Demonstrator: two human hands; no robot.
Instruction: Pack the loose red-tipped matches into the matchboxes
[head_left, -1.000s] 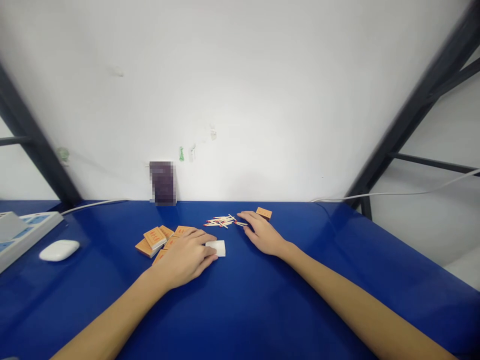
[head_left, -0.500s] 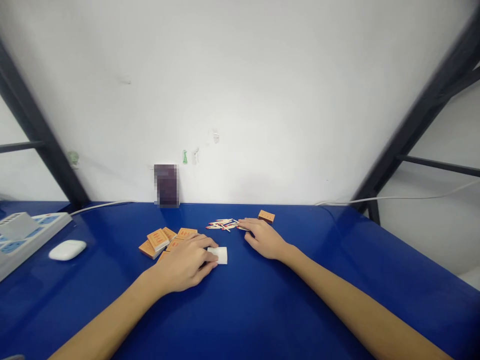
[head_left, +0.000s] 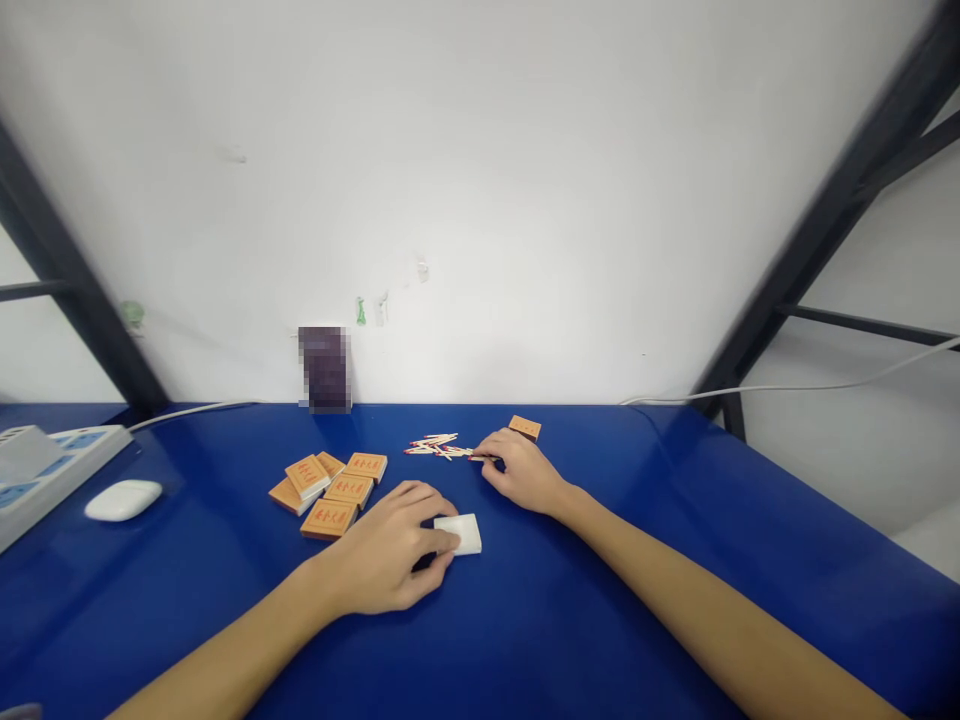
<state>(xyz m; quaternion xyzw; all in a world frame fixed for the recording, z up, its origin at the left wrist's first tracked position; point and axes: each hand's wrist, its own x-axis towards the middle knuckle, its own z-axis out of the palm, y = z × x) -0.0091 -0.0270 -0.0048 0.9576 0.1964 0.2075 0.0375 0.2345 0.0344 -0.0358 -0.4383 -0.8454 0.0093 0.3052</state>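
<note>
My left hand (head_left: 401, 548) rests on the table with its fingers closed on a small white matchbox tray (head_left: 469, 535). Part of the tray is hidden under the fingers. At the right end of a loose heap of red-tipped matches (head_left: 433, 446), my right hand (head_left: 517, 470) pinches some matches between thumb and fingers; how many cannot be made out. Just behind that hand lies one orange matchbox (head_left: 526, 427). Several more orange matchboxes (head_left: 330, 518) lie left of my left hand, a few of them stacked and overlapping.
The blue table (head_left: 570, 620) meets a white wall at the back. A dark, blurred-out upright object (head_left: 326, 370) stands against the wall. On the left are a white rounded case (head_left: 124, 500) and a power strip (head_left: 82, 465). Dark metal frame bars slant at both sides.
My left hand has moved right and nearer to me with the white tray, uncovering the matchboxes beside it. My right hand's fingers have curled from nearly flat into a pinch at the matches.
</note>
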